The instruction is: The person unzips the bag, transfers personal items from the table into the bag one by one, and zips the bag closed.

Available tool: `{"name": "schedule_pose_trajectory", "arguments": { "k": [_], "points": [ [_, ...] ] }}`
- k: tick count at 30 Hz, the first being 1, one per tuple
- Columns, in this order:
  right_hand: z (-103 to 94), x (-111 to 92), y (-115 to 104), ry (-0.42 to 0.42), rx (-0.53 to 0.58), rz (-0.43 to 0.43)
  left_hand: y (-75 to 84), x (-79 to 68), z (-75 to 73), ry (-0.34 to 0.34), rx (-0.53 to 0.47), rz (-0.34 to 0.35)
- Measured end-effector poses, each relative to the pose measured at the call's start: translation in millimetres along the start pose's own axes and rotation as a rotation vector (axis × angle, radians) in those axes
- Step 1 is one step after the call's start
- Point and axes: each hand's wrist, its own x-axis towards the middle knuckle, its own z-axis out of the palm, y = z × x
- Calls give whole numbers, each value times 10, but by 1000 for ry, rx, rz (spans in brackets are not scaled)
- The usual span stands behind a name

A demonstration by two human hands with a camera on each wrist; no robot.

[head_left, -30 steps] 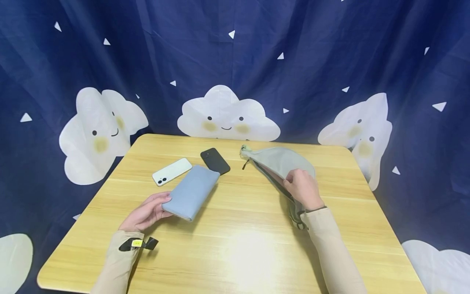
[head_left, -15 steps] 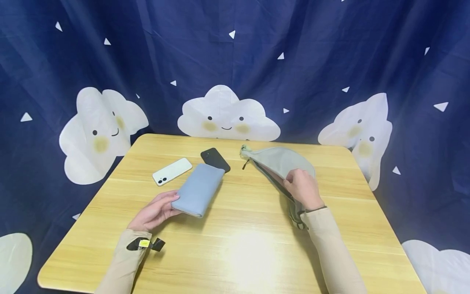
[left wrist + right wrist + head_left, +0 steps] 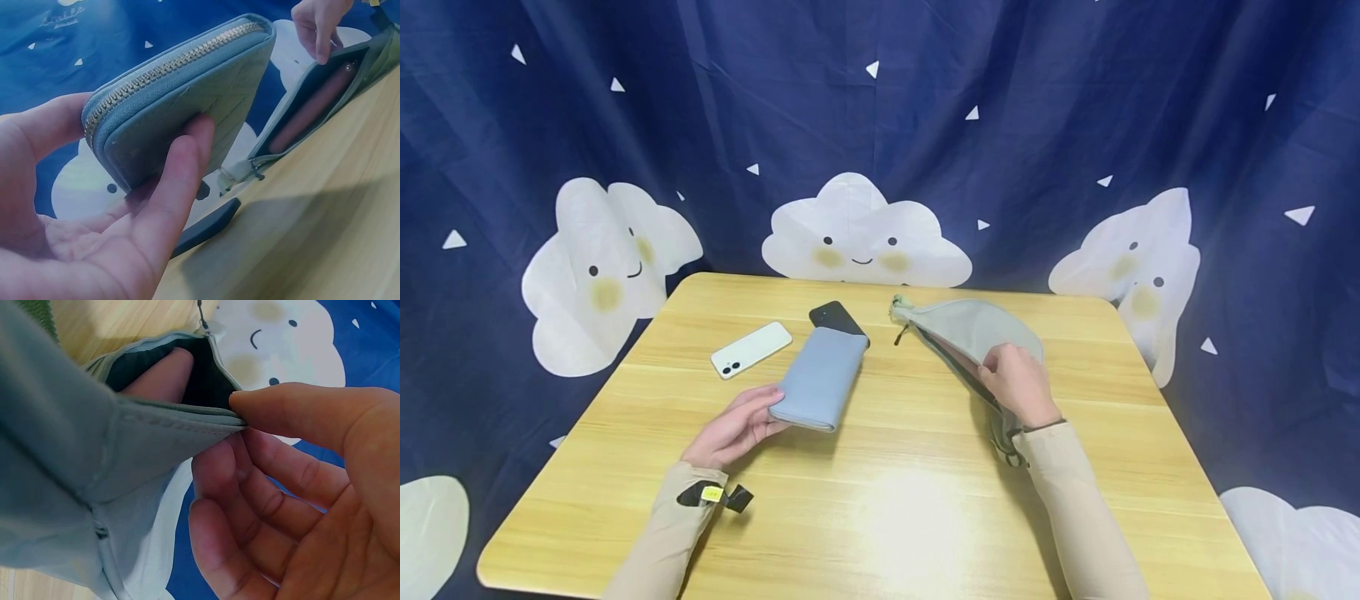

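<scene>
A light blue zip-around wallet (image 3: pixel 822 377) is held above the table by my left hand (image 3: pixel 741 427), thumb on one face and fingers on the other. Its gold-toothed zipper (image 3: pixel 175 62) faces the left wrist camera. My right hand (image 3: pixel 1019 385) pinches the opening edge of a grey-green zippered bag (image 3: pixel 973 325), lifting one side. The bag's mouth gapes open, and a pinkish-brown item (image 3: pixel 164 378) shows inside. In the right wrist view, thumb and curled fingers grip the zipper edge (image 3: pixel 187 411).
On the wooden table (image 3: pixel 925 467), a white phone (image 3: pixel 751 350) lies left of the wallet. A black phone (image 3: pixel 833 317) lies behind it, partly covered by the wallet in the head view. A dark blue cloud-print curtain (image 3: pixel 880 125) hangs behind the table's far edge.
My left hand has carried the wallet to the right and slightly away, so it now overlaps more of the black phone in the head view. My right hand keeps its grip on the bag.
</scene>
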Motion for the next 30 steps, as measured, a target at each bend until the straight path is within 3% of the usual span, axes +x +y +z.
{"name": "schedule_pose_trajectory", "arguments": {
  "k": [18, 30],
  "points": [
    [-3, 6, 13, 16, -9, -15, -54, 290, 238, 41, 52, -29],
    [7, 9, 16, 9, 4, -4, -149, 491, 366, 16, 44, -38]
  ]
}}
